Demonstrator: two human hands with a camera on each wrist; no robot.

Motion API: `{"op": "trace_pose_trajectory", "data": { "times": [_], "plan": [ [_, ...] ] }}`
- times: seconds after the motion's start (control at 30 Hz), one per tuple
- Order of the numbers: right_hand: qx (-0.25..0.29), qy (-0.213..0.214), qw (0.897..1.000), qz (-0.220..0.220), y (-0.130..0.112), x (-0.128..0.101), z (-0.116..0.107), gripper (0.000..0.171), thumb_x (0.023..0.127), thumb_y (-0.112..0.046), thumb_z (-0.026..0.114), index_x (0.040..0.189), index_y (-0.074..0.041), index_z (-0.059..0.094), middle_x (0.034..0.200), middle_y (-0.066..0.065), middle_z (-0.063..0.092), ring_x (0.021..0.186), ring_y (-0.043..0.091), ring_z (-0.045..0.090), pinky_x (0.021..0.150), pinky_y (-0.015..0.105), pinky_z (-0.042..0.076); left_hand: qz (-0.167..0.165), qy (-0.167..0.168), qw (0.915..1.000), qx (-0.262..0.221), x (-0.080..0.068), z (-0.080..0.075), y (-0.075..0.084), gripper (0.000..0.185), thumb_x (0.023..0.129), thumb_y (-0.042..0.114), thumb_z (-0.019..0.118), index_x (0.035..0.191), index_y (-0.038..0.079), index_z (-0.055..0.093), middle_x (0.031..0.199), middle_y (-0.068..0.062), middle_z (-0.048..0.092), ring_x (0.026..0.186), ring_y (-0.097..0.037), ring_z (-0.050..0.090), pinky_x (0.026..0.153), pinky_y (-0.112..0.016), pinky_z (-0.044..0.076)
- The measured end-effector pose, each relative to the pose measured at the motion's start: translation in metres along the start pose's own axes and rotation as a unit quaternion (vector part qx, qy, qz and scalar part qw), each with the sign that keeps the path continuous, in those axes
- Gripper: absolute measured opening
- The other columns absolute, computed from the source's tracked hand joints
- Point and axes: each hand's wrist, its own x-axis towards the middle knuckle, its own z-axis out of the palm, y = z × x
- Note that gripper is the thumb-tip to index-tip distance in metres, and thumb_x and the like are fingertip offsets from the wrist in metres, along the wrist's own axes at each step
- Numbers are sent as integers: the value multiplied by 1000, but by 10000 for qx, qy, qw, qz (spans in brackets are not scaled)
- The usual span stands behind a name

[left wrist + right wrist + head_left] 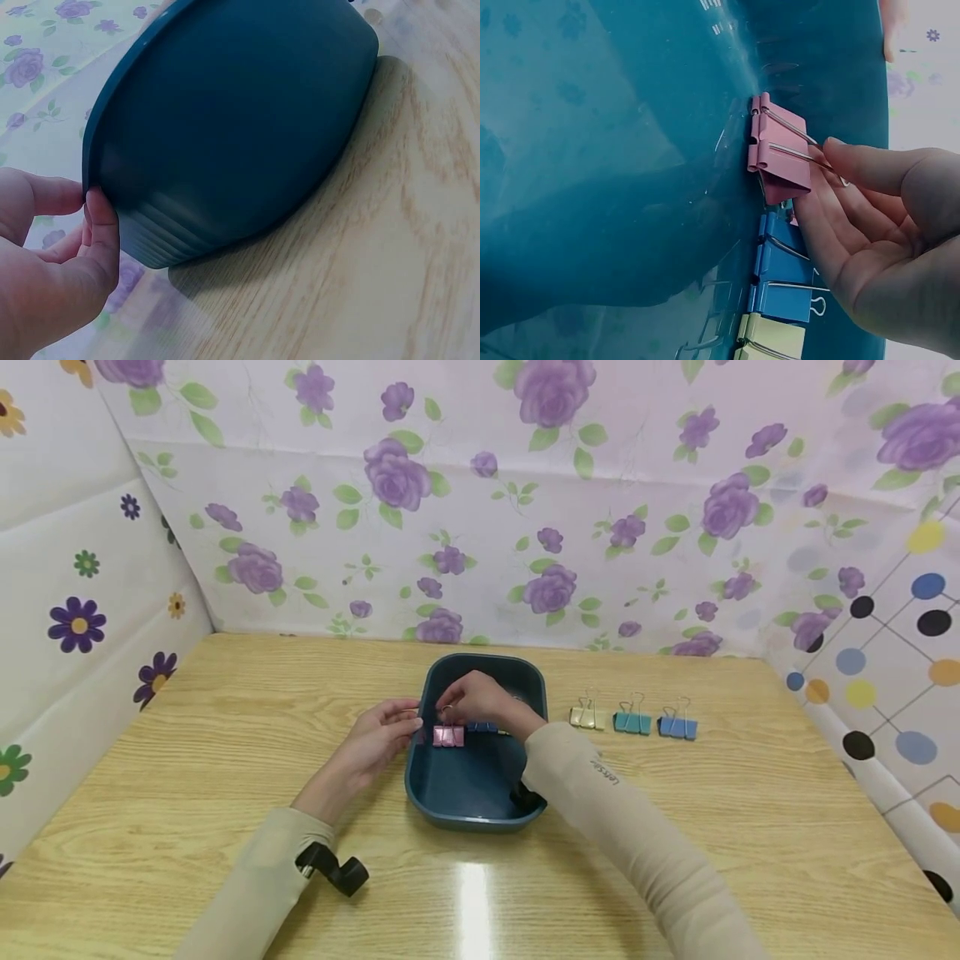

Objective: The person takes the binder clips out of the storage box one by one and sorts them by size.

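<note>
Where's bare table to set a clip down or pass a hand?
Free: table left of the left hand; front strip between the sleeves; the stretch right of the blue clip. Crowded: inside the bin, where the right hand pinches the pink clip, and the clip row beside it.

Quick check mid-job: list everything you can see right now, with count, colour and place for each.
Tray: one, dark teal, middle of the table.
Pink clip: one, inside the tray, held by its wire handles.
Clips in tray: two blue and at least one pale yellow, in a row beside the pink clip.
Clips on table: three, cream, teal and blue, in a row to the right of the tray.
Table: one, light wood grain.
Backdrop: floral cloth walls behind and at both sides.
Left hand: fingers touching the tray's left rim.
Right hand: in the tray, pinching the pink clip's handles.
</note>
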Motion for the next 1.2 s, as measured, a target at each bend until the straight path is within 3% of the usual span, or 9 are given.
{"op": "trace_pose_trajectory", "data": {
  "times": [0.4,0.6,1.03,1.2],
  "plan": [
    [487,-53,9984,-296,5,1,-5,14,88,-12,72,100,-6,75,88,3,72,81,16,67,74,30,55,-54,29,10000,64,1,0,-3,39,96,-1,53,132,-9,41,100,-3,51,88,-9,52,75,-19,46],
    [860,-27,9951,-494,2,-6,-15,18,93,-10,65,108,-6,73,98,3,71,91,16,67,81,31,54,-114,68,9998,135,0,1,-2,40,97,0,52,134,-9,41,103,-5,51,88,-10,53,76,-19,47],
    [1410,320,9839,-1053,-14,-31,-45,26,95,-11,62,117,1,68,104,8,71,95,20,66,89,42,51,-8,47,10000,34,0,1,0,38,97,-1,52,133,-9,41,99,-3,53,87,-10,54,75,-19,47],
    [1245,583,9845,-1090,-19,-43,-58,26,95,-16,63,117,-4,69,104,4,71,96,19,65,88,39,51,-2,62,10000,27,0,2,0,38,97,0,52,133,-10,41,99,-4,53,87,-10,54,75,-20,47]
  ]
}}
